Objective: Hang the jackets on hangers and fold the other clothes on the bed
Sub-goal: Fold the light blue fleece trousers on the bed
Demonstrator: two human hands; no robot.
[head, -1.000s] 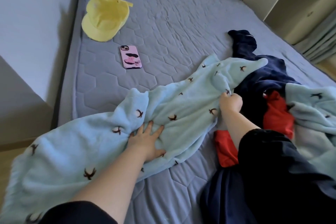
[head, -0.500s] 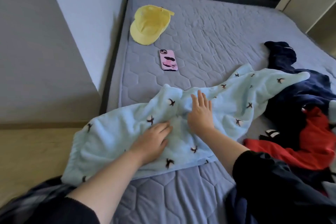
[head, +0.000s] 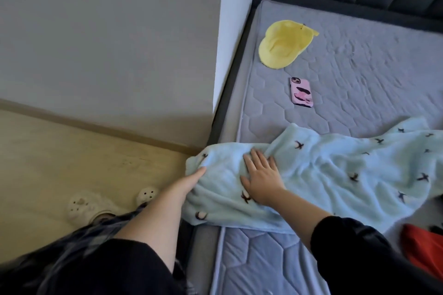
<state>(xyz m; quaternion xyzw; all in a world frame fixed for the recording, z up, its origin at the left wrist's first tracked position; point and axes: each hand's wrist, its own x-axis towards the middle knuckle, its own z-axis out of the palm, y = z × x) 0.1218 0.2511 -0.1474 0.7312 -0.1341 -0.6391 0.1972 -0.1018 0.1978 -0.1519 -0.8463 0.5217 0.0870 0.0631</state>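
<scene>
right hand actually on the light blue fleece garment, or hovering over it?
Touching. The head view shows the right hand palm-down with fingers spread, lying flat on the light blue fleece garment; the fabric creases around the fingertips and no gap shows.

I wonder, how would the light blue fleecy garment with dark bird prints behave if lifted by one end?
Probably floppy: the light blue fleecy garment lies in soft wrinkles and hangs past the grey quilted mattress edge, so it should sag. Likely grippy, not slippery: its pile looks plush under the flat right hand.
</scene>
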